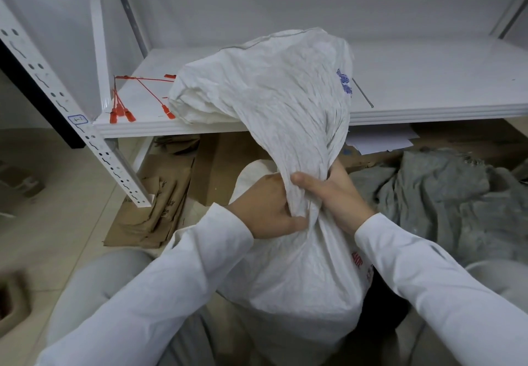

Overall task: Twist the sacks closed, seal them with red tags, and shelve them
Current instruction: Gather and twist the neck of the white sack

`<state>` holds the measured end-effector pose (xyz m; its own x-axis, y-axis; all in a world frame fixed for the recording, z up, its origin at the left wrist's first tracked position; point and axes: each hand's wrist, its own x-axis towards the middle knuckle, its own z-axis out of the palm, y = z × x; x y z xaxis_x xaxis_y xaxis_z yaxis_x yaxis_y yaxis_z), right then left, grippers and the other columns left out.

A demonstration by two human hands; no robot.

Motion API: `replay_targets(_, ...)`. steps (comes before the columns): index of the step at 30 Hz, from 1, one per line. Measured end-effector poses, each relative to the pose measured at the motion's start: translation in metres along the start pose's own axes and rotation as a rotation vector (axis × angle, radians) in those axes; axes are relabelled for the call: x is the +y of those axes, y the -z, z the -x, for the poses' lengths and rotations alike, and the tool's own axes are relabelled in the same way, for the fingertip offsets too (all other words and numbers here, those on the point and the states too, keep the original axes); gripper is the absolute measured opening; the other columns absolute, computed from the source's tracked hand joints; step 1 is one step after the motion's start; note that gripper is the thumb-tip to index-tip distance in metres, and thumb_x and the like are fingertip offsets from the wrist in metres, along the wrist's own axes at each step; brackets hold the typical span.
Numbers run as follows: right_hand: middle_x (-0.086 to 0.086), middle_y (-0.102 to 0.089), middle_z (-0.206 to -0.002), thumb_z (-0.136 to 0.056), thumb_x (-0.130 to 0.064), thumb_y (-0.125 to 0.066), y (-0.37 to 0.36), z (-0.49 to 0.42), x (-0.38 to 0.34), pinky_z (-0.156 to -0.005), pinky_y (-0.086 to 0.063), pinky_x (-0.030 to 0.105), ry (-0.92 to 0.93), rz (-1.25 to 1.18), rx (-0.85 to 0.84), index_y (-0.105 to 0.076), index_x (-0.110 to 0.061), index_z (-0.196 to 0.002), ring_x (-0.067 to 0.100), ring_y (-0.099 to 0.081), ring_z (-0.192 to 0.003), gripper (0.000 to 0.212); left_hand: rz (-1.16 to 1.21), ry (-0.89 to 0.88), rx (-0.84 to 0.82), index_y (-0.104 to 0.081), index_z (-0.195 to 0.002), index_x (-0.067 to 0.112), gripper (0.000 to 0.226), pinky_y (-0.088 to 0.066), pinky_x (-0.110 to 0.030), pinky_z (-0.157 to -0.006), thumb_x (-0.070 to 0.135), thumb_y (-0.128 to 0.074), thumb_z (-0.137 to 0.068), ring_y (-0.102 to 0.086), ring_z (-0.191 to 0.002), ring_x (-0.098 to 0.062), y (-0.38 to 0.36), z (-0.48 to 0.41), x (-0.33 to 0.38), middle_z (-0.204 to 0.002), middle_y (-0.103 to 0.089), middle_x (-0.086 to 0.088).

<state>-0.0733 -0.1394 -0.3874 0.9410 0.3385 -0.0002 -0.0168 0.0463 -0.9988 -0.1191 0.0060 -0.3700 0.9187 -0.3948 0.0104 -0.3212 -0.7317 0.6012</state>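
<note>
I have the white sack (300, 274) standing low in front of me, between my knees. Its body bulges full, but the cloth hides whatever is inside. My left hand (265, 208) grips the gathered neck from the left, fingers curled into the folds. My right hand (334, 191) clasps the same neck from the right, just above, with the thumb lying across the bunched cloth, so both hands are wrapped tight round the one narrow waist of fabric. Above my hands the loose top fans out wide and flops over the front edge of the white shelf (428, 79), its open mouth facing left. There is blue print (344, 81) on the upper cloth and red print (361, 265) on the side of the body, both too creased for me to read. The red tags (123, 111) lie on the left end of the shelf near the corner post, one reaching right up to the sack's mouth. A small blue-bordered label (77, 119) sits on the perforated post; its handwritten mark is too small to read for certain. Under the shelf lie flattened cardboard (160, 194) with dark printing and some white papers (377, 142), and a crumpled grey sack (445, 194) is heaped on my right.
</note>
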Motion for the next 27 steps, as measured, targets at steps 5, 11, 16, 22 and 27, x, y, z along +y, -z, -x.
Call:
replay_targets(5, 0.002, -0.069, -0.119, -0.066, -0.024, -0.081, 0.001, -0.003, 0.001, -0.096, -0.054, 0.040, 0.028, -0.012, 0.081, -0.054, -0.013, -0.130, 0.016, -0.067, -0.108, 0.070, 0.063, -0.022, -0.010, -0.062, -0.113, 0.010, 0.052, -0.047, -0.039, -0.093, 0.043, -0.059, -0.072, -0.057, -0.106, -0.022, 0.003, -0.003, -0.008, -0.112, -0.063, -0.006)
replay_targets(11, 0.005, -0.072, -0.105, -0.079, -0.001, -0.069, 0.007, -0.010, 0.001, -0.089, -0.056, 0.039, 0.061, -0.071, 0.281, -0.066, -0.010, -0.109, 0.018, -0.069, -0.099, 0.031, 0.200, 0.121, 0.277, -0.071, -0.100, 0.021, 0.033, -0.040, -0.020, -0.089, 0.032, -0.083, -0.071, -0.055, -0.104, -0.006, 0.014, -0.007, -0.023, -0.110, -0.058, 0.005)
replay_targets(16, 0.001, -0.070, -0.110, -0.086, 0.000, -0.060, 0.010, -0.008, 0.002, -0.087, -0.052, 0.030, -0.018, -0.234, 0.335, -0.064, -0.011, -0.115, 0.017, -0.066, -0.104, 0.032, 0.294, 0.547, 0.193, -0.042, -0.137, 0.017, 0.095, -0.040, -0.025, -0.097, 0.058, -0.080, -0.061, -0.046, -0.125, -0.012, 0.022, -0.010, -0.038, -0.137, -0.048, 0.005)
replay_targets(22, 0.004, -0.074, -0.103, -0.091, -0.002, -0.057, 0.006, -0.003, 0.001, -0.092, -0.054, 0.039, -0.088, -0.300, 0.249, -0.069, -0.017, -0.104, 0.023, -0.068, -0.102, 0.024, 0.447, 0.343, 0.222, -0.023, -0.149, 0.017, 0.112, -0.038, -0.021, -0.102, 0.041, -0.088, -0.060, -0.043, -0.129, -0.007, 0.007, -0.021, -0.023, -0.144, -0.041, 0.008)
replay_targets(27, 0.002, -0.074, -0.103, -0.094, -0.001, -0.053, 0.004, 0.001, 0.000, -0.091, -0.055, 0.036, -0.052, -0.257, 0.117, -0.069, -0.020, -0.103, 0.020, -0.069, -0.101, 0.026, 0.653, 0.249, 0.250, -0.045, -0.138, 0.020, 0.087, -0.043, -0.018, -0.099, 0.026, -0.089, -0.064, -0.051, -0.121, 0.002, 0.006, -0.023, -0.019, -0.132, -0.055, 0.012)
